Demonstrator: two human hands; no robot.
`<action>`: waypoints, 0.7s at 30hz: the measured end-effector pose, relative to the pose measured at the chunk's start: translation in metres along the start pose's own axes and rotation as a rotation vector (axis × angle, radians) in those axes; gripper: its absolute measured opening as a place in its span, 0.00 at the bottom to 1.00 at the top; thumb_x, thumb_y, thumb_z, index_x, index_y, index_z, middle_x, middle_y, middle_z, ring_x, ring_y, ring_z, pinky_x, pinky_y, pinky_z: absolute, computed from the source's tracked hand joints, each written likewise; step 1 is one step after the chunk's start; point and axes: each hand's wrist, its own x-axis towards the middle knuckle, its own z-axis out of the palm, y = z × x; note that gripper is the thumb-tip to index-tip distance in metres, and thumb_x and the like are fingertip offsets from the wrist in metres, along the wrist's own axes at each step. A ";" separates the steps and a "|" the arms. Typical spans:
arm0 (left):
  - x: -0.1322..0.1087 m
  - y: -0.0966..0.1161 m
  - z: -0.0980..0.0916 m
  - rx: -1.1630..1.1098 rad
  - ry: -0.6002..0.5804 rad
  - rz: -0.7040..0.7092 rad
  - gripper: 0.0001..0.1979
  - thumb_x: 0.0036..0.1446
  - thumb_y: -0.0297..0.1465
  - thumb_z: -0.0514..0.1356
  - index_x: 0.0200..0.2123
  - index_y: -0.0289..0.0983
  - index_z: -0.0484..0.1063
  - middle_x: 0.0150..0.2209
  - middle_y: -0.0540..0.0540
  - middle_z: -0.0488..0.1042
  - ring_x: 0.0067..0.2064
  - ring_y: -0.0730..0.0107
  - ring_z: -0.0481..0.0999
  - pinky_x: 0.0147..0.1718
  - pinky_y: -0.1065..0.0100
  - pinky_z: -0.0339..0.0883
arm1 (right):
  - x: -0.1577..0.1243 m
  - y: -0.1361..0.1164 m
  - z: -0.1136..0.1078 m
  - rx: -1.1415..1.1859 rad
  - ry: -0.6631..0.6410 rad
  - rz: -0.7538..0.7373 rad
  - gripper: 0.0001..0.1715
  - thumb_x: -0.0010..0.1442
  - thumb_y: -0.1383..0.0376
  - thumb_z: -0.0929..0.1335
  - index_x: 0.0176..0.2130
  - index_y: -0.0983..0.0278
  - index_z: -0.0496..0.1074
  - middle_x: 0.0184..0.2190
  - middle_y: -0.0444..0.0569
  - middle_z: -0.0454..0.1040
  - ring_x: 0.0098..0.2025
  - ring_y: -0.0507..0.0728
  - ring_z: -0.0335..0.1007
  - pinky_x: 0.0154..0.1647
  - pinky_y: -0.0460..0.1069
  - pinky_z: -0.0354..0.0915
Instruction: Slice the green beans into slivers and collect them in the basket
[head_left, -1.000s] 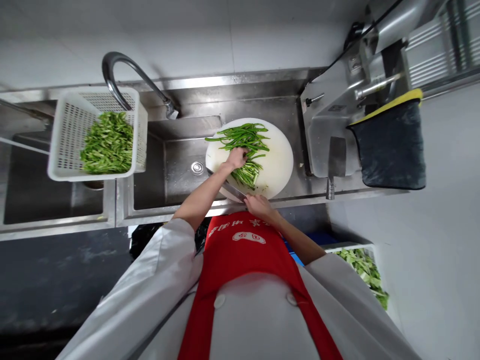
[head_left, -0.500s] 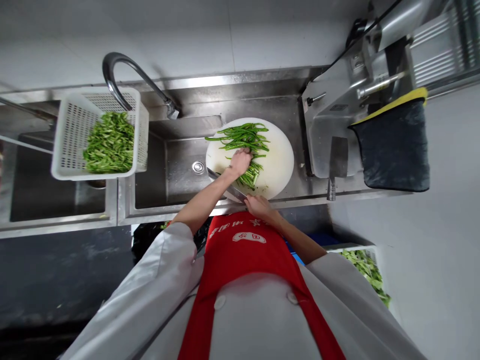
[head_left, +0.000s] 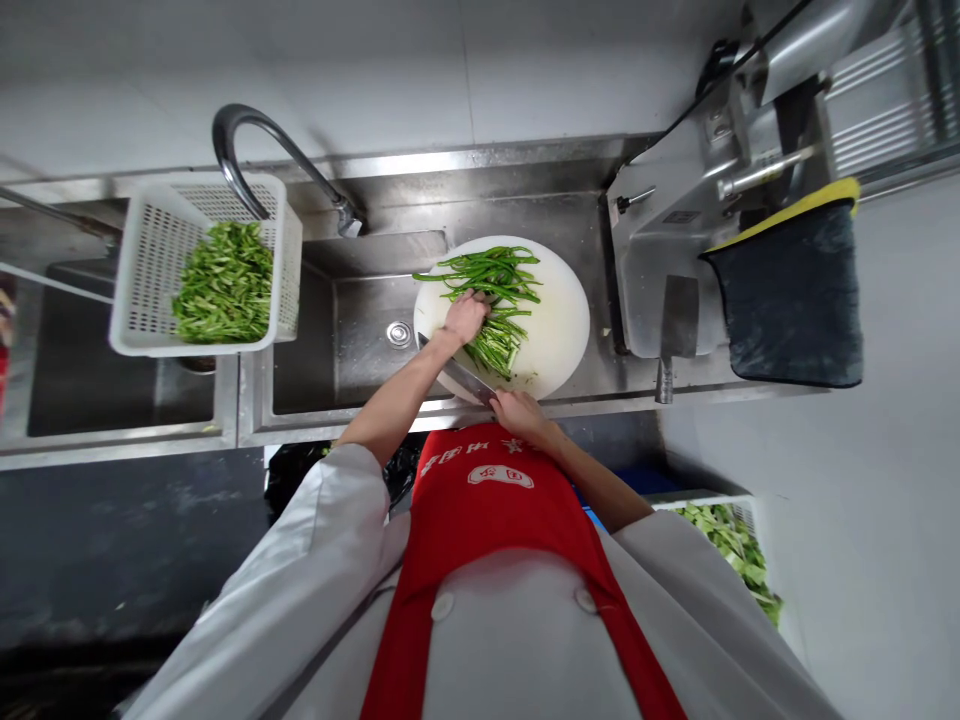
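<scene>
A round white cutting board (head_left: 564, 318) carries long green chili peppers (head_left: 499, 268) across its far part. Closer to me lies a pile of cut pepper pieces (head_left: 501, 345). My left hand (head_left: 466, 314) is at the left side of the peppers, its fingers curled over them at their left ends. Near the board's front edge, my right hand (head_left: 517, 412) is closed round the handle of a kitchen knife (head_left: 463, 378). The blade points to the far left, lying along the board's front left edge below my left wrist. The knife handle is mostly hidden in my fist.
A white plastic basket (head_left: 289, 275) with cut greens stands on the left, under a curved faucet (head_left: 247, 120). A sink basin (head_left: 367, 375) adjoins the board. On the right are a cleaver (head_left: 679, 320) and a dark cloth (head_left: 787, 290) with a yellow edge. A crate of greens (head_left: 739, 560) sits low right.
My left hand has moved left on the board, uncovering more of the cut peppers. My right hand keeps its hold on the knife, nearly still. The view has shifted slightly.
</scene>
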 end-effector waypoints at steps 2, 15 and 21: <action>0.002 0.000 -0.003 0.017 -0.045 0.040 0.11 0.59 0.22 0.55 0.34 0.33 0.78 0.40 0.36 0.77 0.48 0.54 0.72 0.56 0.54 0.63 | 0.000 0.000 0.000 0.004 -0.001 -0.008 0.27 0.75 0.56 0.52 0.56 0.66 0.71 0.47 0.60 0.78 0.48 0.63 0.76 0.51 0.53 0.65; -0.149 -0.007 -0.027 -0.292 0.209 0.161 0.11 0.68 0.30 0.53 0.48 0.38 0.73 0.47 0.41 0.73 0.49 0.60 0.69 0.52 0.58 0.68 | -0.006 0.037 -0.021 -0.004 0.073 0.157 0.25 0.75 0.56 0.54 0.52 0.66 0.72 0.46 0.59 0.79 0.51 0.61 0.75 0.51 0.49 0.62; -0.166 -0.010 0.055 -0.256 0.213 -0.002 0.13 0.70 0.32 0.49 0.48 0.40 0.73 0.48 0.41 0.70 0.51 0.59 0.69 0.52 0.58 0.70 | -0.015 0.029 -0.021 -0.135 0.065 0.141 0.25 0.75 0.57 0.53 0.52 0.65 0.72 0.42 0.58 0.80 0.46 0.62 0.77 0.47 0.50 0.63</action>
